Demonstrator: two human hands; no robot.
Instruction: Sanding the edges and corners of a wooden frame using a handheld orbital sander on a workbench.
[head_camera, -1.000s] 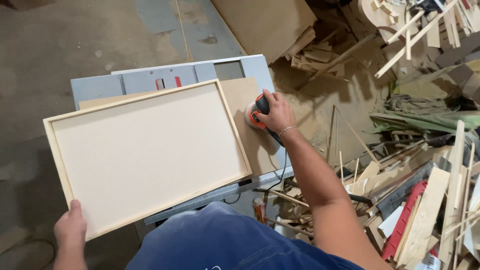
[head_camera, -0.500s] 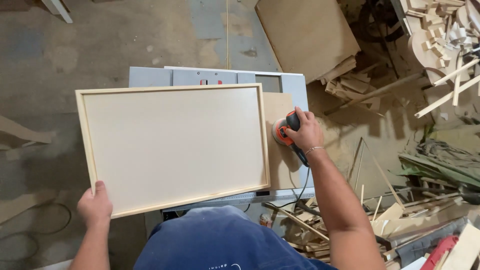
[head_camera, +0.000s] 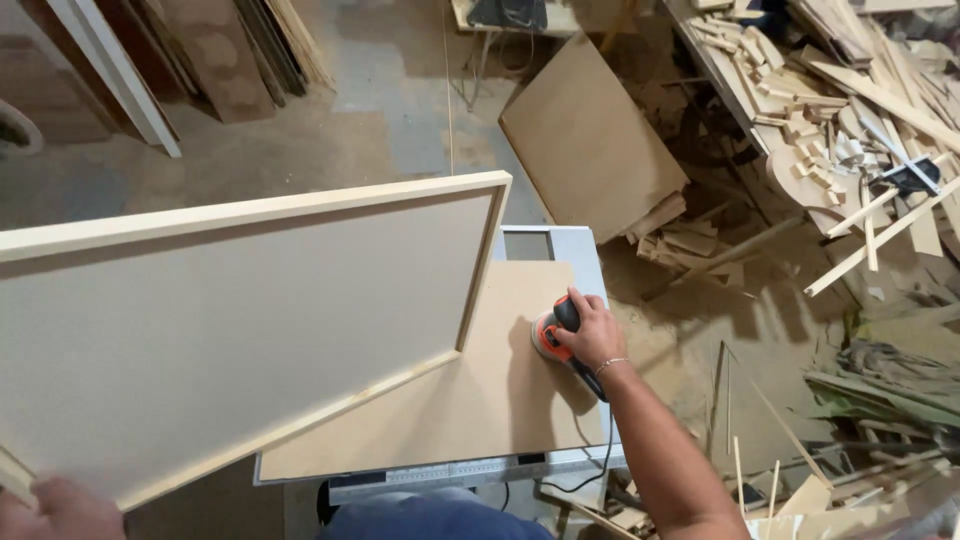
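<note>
- At the lower left corner, the left hand (head_camera: 60, 508) has its grip closed on the near edge of the large pale wooden-framed panel (head_camera: 230, 320); the panel is tilted up, its right end over the desk
- Under it, the flat brown fibreboard sheet (head_camera: 470, 400) lies on the grey metal desk (head_camera: 585, 262)
- On the sheet's right part, the round orange-and-black electric sander (head_camera: 550, 335) rests pad down; the right hand (head_camera: 592, 335) has its grip closed over the sander's top; a black cord (head_camera: 604, 462) hangs off the desk edge
- Far right, a heap of pale wood offcuts (head_camera: 850, 120) covers the floor
</note>
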